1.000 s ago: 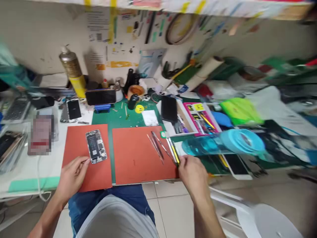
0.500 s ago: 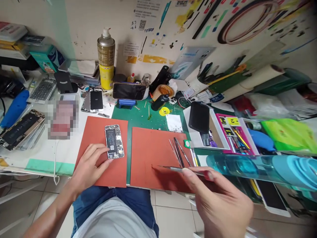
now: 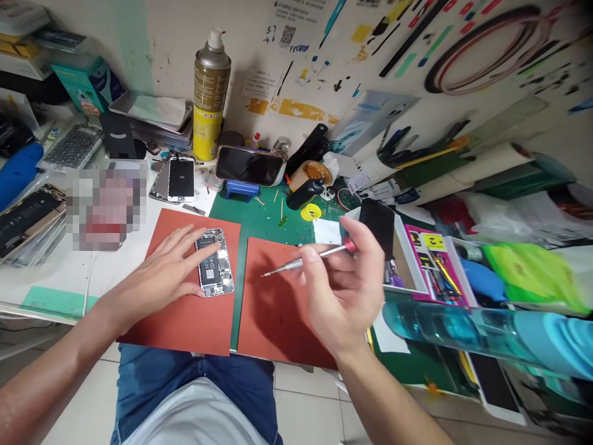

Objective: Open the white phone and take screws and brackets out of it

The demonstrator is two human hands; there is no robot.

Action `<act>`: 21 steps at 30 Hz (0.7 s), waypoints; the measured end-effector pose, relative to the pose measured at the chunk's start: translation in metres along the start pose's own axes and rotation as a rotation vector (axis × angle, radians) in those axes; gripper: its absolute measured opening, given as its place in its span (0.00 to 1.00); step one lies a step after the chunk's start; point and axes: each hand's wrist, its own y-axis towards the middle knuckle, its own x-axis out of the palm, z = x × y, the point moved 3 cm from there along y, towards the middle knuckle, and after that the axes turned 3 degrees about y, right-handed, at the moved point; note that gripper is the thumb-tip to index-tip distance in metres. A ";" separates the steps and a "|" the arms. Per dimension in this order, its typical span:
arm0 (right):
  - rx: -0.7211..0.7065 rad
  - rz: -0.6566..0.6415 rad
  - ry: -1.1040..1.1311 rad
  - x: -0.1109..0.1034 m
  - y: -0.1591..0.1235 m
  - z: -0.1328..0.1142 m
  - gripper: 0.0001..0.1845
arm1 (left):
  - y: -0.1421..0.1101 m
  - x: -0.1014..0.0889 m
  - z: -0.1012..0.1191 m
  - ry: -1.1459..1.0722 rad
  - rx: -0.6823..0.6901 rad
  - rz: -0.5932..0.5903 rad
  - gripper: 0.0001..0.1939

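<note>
Phone-repair workshop: opened phone (image 3: 217, 266), screwdriver (image 3: 291, 266)

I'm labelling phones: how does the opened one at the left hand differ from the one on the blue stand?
The opened phone bares its battery; the propped phone looks dark and glossy. The opened phone lies flat on a red mat; the propped phone rests sideways on the blue stand. The left hand touches the opened phone, not the propped phone. Both are rectangular.

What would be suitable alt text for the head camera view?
A person's right hand holds a thin screwdriver above a red mat, while the left hand lies over an opened phone on another mat. Around them, a crowded bench holds a spray can and a blue water bottle.
</note>
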 end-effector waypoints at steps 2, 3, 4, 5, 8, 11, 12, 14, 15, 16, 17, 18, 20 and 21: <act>-0.039 -0.052 0.026 0.019 0.006 0.006 0.27 | 0.018 -0.007 0.003 0.012 0.055 -0.018 0.33; -0.045 -0.074 0.035 0.028 0.006 0.011 0.27 | 0.029 -0.010 0.005 0.010 0.092 -0.035 0.28; -0.051 -0.091 0.038 0.035 0.004 0.016 0.27 | 0.041 -0.011 0.006 0.010 0.116 -0.048 0.22; -0.063 -0.103 0.038 0.041 0.001 0.020 0.26 | 0.053 -0.012 0.006 0.020 0.123 -0.042 0.20; -0.137 -0.139 0.037 0.048 -0.010 0.028 0.25 | 0.081 -0.005 0.002 0.049 0.079 0.029 0.21; -0.242 -0.158 0.043 0.044 -0.016 0.029 0.27 | 0.089 0.007 -0.005 0.037 0.094 0.087 0.20; -0.273 -0.163 0.039 0.043 -0.016 0.028 0.27 | 0.088 0.010 -0.007 0.030 0.115 0.101 0.20; -0.329 -0.180 0.021 0.042 -0.015 0.026 0.28 | 0.086 0.013 -0.010 0.017 0.149 0.108 0.20; -0.355 -0.194 0.005 0.042 -0.014 0.025 0.29 | 0.085 0.014 -0.012 0.009 0.156 0.102 0.19; -0.378 -0.206 -0.012 0.043 -0.013 0.025 0.29 | 0.084 0.014 -0.012 0.000 0.157 0.093 0.19; -0.397 -0.217 -0.029 0.044 -0.012 0.024 0.28 | 0.084 0.014 -0.012 -0.006 0.157 0.081 0.18; -0.409 -0.232 -0.044 0.045 -0.012 0.024 0.28 | 0.085 0.014 -0.012 -0.008 0.156 0.065 0.18; -0.413 -0.258 -0.061 0.046 -0.012 0.025 0.30 | 0.086 0.014 -0.010 0.005 0.160 0.045 0.15; -0.410 -0.269 -0.062 0.047 -0.012 0.025 0.30 | 0.087 0.014 -0.009 0.019 0.164 0.040 0.14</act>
